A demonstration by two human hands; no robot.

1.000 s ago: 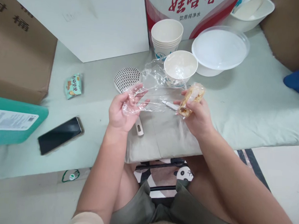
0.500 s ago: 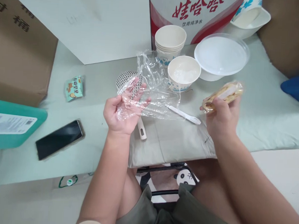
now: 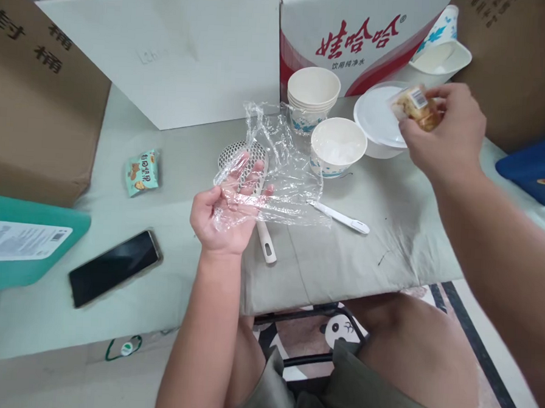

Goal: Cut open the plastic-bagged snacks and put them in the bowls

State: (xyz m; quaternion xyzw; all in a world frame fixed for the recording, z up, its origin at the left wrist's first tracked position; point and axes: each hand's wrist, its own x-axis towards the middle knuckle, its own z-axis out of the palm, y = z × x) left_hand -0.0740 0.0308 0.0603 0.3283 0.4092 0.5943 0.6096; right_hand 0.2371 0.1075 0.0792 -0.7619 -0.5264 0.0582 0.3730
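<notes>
A crinkled clear plastic film [image 3: 285, 180] lies across the palm and fingers of my left hand [image 3: 228, 217]; the thumb and palm hold it. Beneath it is a white slotted strainer [image 3: 243, 151], its handle toward the table's front edge. My right hand [image 3: 454, 125] grips a small wrapped food packet [image 3: 417, 107] above the right side of a lidded white bowl [image 3: 380, 118]. A single paper cup [image 3: 338, 143] stands between film and bowl, with stacked paper cups [image 3: 313, 93] behind it. A white utility knife [image 3: 342, 218] lies in front of the cup.
On the left are a black phone [image 3: 114, 269], a small green snack packet [image 3: 141, 173] and a teal container [image 3: 28, 240]. Cardboard boxes [image 3: 216, 55] line the back. A white scoop-like container [image 3: 442, 59] and a blue object [image 3: 537, 169] sit at the right.
My right hand has moved up and back with the food packet, from near the knife to over the lidded bowl. My left hand keeps the film in nearly the same place. The view has shifted slightly.
</notes>
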